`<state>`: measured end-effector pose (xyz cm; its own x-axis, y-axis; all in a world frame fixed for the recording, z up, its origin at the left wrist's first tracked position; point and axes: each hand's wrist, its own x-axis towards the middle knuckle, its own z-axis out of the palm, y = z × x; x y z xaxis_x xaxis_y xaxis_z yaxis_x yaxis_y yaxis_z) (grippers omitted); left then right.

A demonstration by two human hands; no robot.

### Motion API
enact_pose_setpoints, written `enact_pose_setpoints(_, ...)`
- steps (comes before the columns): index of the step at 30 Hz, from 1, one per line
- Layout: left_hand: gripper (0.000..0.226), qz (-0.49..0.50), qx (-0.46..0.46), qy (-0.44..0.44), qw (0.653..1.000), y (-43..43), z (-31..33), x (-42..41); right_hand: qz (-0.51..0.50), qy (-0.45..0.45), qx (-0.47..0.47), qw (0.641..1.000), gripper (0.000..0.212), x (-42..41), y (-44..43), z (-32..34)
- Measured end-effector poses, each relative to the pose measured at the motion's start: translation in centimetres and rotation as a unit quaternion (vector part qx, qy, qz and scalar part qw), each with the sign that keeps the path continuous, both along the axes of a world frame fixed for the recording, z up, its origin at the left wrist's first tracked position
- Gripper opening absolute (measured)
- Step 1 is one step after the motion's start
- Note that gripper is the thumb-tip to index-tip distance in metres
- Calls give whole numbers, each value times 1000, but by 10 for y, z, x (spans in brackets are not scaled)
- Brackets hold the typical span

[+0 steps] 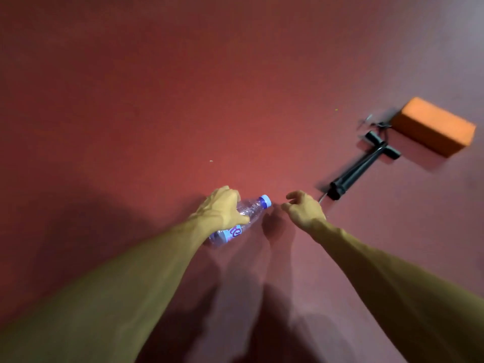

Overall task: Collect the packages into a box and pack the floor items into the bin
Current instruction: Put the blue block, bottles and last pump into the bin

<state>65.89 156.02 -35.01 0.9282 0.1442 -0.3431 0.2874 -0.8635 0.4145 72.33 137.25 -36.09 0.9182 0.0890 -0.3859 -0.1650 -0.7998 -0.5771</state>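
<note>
Floor-items step, by my read. No bin or box in view, so I can't say how far along the packing is.

Left hand point(222, 208), lower centre of frame: fingers wrapped over a clear plastic bottle point(252, 209) and gripping it round the middle. The blue cap points toward the right of frame. The label end pokes out under the wrist. Can't tell whether the bottle is lifted clear or just resting on the floor point(183, 100).

Right hand point(305, 209), just right of the bottle cap: fingers loosely curled, holding nothing, not touching the bottle.

Near the right hand, running toward the upper right, lies a black hand pump point(358, 169), its cross handle at the far end. Past that, at the right edge, is an orange block point(434, 125). Some small dark thing sits between pump handle and block, too blurred to name.

Next move, my judgement: the free right hand is closest to the pump's near end, so that looks the likely pick, gripped along the shaft. Otherwise the bottle goes to the bin first, which means turning to find it. The pump is long and will swing if held at one end.

Surface: a plain red floor, matte. It carries two tiny pale specks, one at centre and one at upper right, and heavy arm shadows lower left and bottom. The lighting is dim and warm. No walls or furniture show.
</note>
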Motion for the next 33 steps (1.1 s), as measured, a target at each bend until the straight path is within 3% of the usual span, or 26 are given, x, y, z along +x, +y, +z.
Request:
enact_pose_setpoints(8, 43, 28, 2, -22, 999, -66, -29, 43, -31, -47, -99, 994, 44, 68, -93, -10)
enact_pose_setpoints(11, 42, 21, 27, -50, 998, -77, -39, 46, 14, -36, -125, 991, 57, 95, -99, -27)
enact_pose_setpoints(14, 43, -19, 81, -56, 995, -80, -41, 53, 71, -62, -157, 983, 48, 114, -100, -44)
enact_pose_setpoints(18, 56, -56, 82, 0, 995, -70, -31, 57, -7, -139, -168, 976, 39, 89, -113, -45)
enact_pose_setpoints(23, 85, -76, 96, 29, 992, -63, -28, 61, 13, -141, -193, 971, 37, 26, -138, -38)
enact_pose_setpoints(27, 74, -47, 79, 38, 995, -66, -27, 69, 20, -171, -216, 961, 25, -11, -149, -27)
enact_pose_setpoints(31, 66, -30, 35, 30, 998, -75, -30, 74, -58, -175, -197, 963, 48, -12, -154, -24)
enact_pose_setpoints(33, 67, -23, 18, 23, 999, -81, -33, 75, -138, -105, -176, 969, 64, 5, -156, -29)
